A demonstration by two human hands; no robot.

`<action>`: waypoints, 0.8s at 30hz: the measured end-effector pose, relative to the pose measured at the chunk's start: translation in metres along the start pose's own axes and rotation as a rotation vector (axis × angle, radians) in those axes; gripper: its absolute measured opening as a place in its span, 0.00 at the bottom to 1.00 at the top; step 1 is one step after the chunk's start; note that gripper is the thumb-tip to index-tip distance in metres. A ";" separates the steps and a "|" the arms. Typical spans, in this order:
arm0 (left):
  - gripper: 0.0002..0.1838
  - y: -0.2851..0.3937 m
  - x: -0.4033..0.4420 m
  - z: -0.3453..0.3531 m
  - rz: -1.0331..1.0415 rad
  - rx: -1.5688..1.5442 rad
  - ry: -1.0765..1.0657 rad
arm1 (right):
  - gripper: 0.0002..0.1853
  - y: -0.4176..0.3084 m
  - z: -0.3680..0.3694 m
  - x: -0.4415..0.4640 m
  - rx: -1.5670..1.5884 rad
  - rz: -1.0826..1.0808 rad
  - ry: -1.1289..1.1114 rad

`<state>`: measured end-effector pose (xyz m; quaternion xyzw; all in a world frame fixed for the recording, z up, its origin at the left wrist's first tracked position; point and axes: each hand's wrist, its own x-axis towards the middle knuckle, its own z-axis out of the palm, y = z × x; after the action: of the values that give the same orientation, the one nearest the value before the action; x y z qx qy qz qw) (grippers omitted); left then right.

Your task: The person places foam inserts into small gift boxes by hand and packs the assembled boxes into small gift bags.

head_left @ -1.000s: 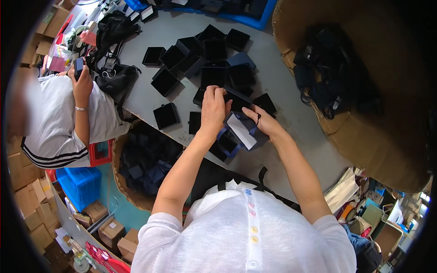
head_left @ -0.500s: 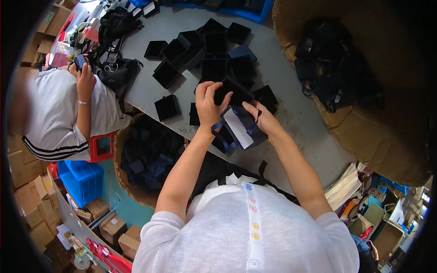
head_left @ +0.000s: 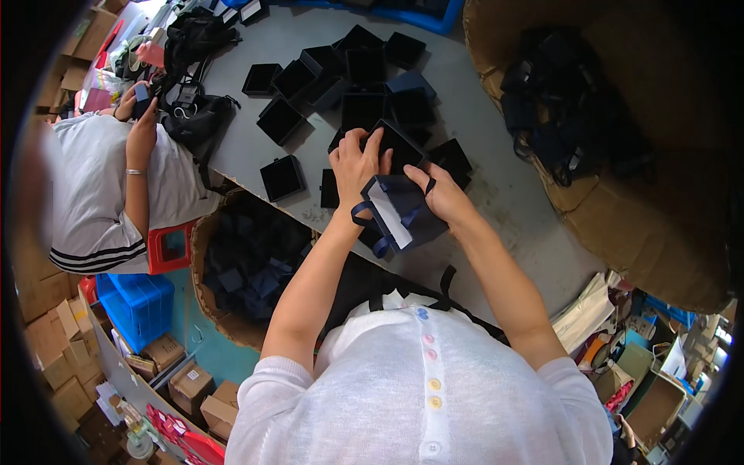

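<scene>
My left hand has its fingers curled over the near side of an open black box with a dark inside. My right hand grips a small navy paper gift bag, thumb toward the box's corner. The bag is tilted; its white inner side faces left and its ribbon handles hang near my left wrist. Several more open black boxes lie on the grey table beyond my hands, some stacked on one another. The fingers under the bag are hidden.
At the right stands a large cardboard carton with dark bags inside. Another carton of dark pieces is below the table's left edge. A co-worker sits at left by a black backpack. A blue crate stands at the back.
My left hand's fingers have closed in on the black box, which now sits more upright. The gift bag has shifted slightly left and turned. The co-worker's hands have moved closer together.
</scene>
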<state>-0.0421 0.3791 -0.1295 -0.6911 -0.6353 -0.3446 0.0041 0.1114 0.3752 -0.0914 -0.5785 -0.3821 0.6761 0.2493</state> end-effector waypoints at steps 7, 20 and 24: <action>0.10 -0.023 0.009 0.010 -0.196 -0.348 -0.149 | 0.19 0.005 0.005 -0.002 0.064 0.095 -0.050; 0.14 -0.017 0.012 -0.009 0.151 -0.374 0.051 | 0.19 0.012 0.007 -0.003 0.101 0.084 -0.052; 0.12 -0.006 0.012 -0.013 -0.279 -0.654 0.007 | 0.18 0.007 0.009 -0.008 0.157 0.083 -0.048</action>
<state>-0.0537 0.3851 -0.1164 -0.5613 -0.5796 -0.5293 -0.2625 0.1050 0.3622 -0.0921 -0.5562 -0.3095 0.7274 0.2565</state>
